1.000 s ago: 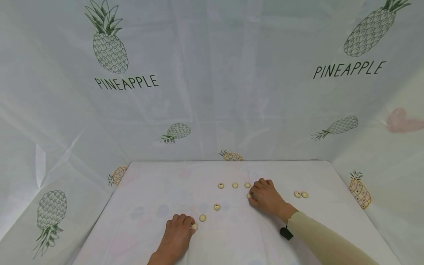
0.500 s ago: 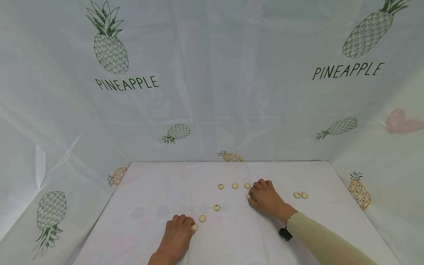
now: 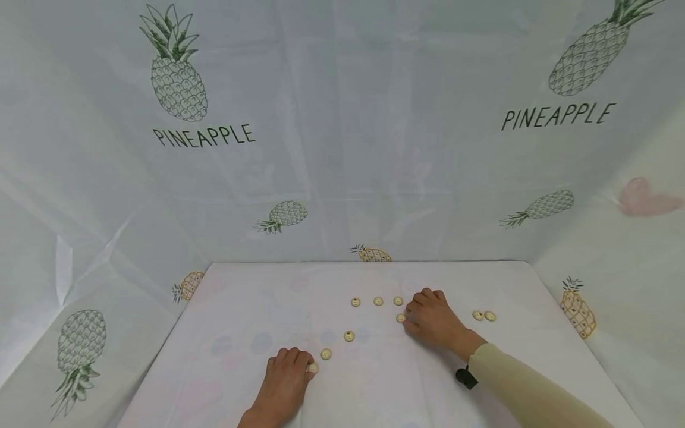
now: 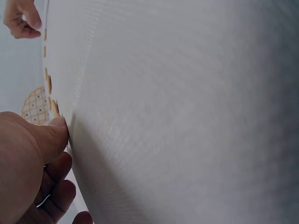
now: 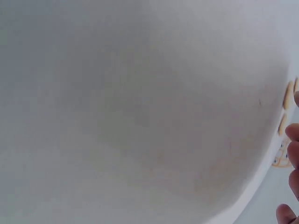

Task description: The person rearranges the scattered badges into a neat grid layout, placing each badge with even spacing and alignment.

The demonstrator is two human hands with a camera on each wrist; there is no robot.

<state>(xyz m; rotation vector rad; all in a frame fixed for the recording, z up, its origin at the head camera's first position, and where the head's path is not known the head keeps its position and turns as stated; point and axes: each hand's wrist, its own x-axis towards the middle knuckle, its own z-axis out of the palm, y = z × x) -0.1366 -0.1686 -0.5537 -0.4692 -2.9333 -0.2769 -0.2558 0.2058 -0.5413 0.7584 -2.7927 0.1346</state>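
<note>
My left hand (image 3: 283, 383) lies low on the white-covered table (image 3: 374, 386), fingertips and thumb bent round the edge of a small cream disc (image 3: 312, 368) with faint marks on its face. In the left wrist view the thumb (image 4: 51, 135) reaches to the tabletop above curled fingers. Up and to the right, my right hand (image 3: 433, 318) rests beside another such disc (image 3: 401, 318); the disc's face shows at the fingertips. Seen from the left wrist, that hand (image 4: 23, 18) has loosely bent fingers and a gap behind the thumb. Right wrist fingertips (image 5: 293, 156) appear at the frame's edge.
Between the hands lie a cream disc (image 3: 326, 353) and another with a dark spot (image 3: 349, 336). A row of three runs behind, including a middle disc (image 3: 378, 301). Two more discs (image 3: 484, 316) sit right of the right hand. Pineapple-print cloth (image 3: 364, 148) hangs around the table.
My right fingertips have shifted slightly right, leaving more of the disc beside them in sight. The left hand stays at its disc, and the other discs keep their places.
</note>
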